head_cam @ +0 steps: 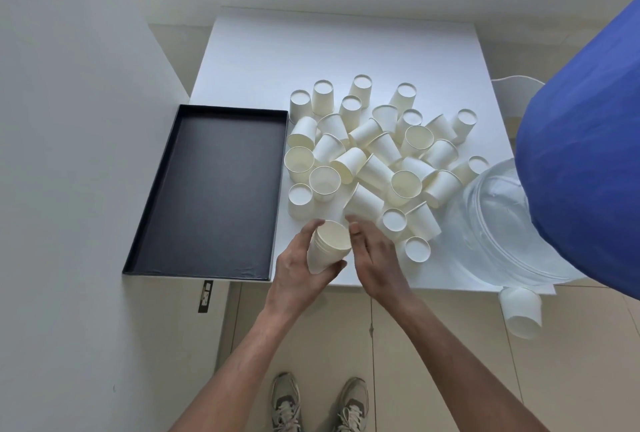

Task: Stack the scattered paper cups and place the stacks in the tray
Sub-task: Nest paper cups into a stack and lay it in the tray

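Many cups (375, 154): light, crushable; grip low on walls. Left hand (298, 272) clasps stack (327, 246); right hand (375, 260) open, empty. Tray (207, 189) left.

A plain indoor room, its kind unclear: bare pale walls (69, 154), a beige tiled floor (433, 310), and a low white board table (311, 60) in the far corner.

White cups (377, 154), black tray (166, 223), blue cloth (581, 171)
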Tool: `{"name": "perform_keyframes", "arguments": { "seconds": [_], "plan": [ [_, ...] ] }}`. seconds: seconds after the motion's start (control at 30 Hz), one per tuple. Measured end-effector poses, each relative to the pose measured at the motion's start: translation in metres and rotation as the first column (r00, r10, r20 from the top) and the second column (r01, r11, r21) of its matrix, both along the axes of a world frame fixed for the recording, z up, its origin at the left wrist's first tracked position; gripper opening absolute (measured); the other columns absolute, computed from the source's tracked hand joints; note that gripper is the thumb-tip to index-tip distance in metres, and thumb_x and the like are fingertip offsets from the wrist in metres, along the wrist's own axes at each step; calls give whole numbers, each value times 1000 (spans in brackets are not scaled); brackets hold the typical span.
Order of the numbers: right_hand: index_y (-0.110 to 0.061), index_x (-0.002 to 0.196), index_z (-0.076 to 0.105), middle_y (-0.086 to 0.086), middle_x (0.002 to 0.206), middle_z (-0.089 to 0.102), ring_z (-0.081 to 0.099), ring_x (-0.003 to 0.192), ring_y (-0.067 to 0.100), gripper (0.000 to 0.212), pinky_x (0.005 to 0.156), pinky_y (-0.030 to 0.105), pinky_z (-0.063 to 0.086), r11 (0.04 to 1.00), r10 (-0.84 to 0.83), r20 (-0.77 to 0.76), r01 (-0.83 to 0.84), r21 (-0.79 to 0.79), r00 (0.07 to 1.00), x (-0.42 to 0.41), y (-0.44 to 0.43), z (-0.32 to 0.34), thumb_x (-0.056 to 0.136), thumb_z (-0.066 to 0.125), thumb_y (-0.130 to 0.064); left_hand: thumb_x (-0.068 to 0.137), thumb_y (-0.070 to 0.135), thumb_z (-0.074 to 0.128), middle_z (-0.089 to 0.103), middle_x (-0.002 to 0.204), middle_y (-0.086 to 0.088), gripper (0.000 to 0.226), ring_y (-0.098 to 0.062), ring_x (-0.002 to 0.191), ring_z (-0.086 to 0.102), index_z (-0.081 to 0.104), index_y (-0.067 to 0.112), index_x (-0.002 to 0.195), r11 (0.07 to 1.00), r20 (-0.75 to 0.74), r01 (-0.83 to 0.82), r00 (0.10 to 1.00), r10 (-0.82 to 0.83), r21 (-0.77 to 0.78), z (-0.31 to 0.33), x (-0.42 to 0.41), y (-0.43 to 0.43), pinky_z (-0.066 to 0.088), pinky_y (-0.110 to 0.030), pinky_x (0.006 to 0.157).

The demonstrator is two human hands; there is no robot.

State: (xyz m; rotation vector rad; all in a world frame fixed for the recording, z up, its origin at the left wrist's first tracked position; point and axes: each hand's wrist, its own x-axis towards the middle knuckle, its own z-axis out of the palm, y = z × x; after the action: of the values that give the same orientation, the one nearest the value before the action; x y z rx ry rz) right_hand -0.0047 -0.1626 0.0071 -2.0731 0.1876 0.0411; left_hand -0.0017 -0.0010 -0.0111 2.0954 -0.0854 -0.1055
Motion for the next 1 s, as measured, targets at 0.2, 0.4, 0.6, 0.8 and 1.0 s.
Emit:
{"name": "perform_keyframes", "arguments": {
  "seconds": [0.2,0.4,0.6,0.8,1.0],
  "plan": [
    [-23,148,43,16,137,50,48,125,37,61,110,48,35,665,118,-66,-129,-736,991,65,-22,-26,90,58,-13,72,35,90,66,121,16,80,-6,101,61,49,38,140,999,-4,-31,999,32,36,-6,1,11,57,-36,87],
    [-23,141,41,12,127,49,50,120,33,51,108,44,36,434,206,-297,-360,-826,932,97,-25,-41,92,49,-11,73,35,90,64,126,18,81,-5,104,61,48,40,142,999,-1,-29,1000,29,40,-8,0,15,57,-36,90],
    [-10,122,55,12,116,56,57,110,34,27,82,41,49,610,194,-169,-253,-751,966,101,-36,-43,98,57,-20,74,35,90,63,130,17,82,-5,107,60,48,37,144,998,6,-35,999,35,53,-9,5,22,55,-31,92],
    [-8,92,70,6,91,66,63,83,31,20,69,31,42,893,-77,150,136,-430,986,88,-55,-27,89,73,-27,75,35,89,60,134,17,82,0,107,55,47,34,146,996,29,-30,999,27,90,-7,12,23,50,-23,91],
    [-13,94,73,-6,90,73,71,85,12,16,81,24,56,956,-278,243,292,-23,930,51,-32,15,92,74,-28,75,35,88,64,129,14,86,-7,107,59,43,36,148,997,22,-15,1000,13,75,-4,21,17,55,-32,89]
  ]
}}
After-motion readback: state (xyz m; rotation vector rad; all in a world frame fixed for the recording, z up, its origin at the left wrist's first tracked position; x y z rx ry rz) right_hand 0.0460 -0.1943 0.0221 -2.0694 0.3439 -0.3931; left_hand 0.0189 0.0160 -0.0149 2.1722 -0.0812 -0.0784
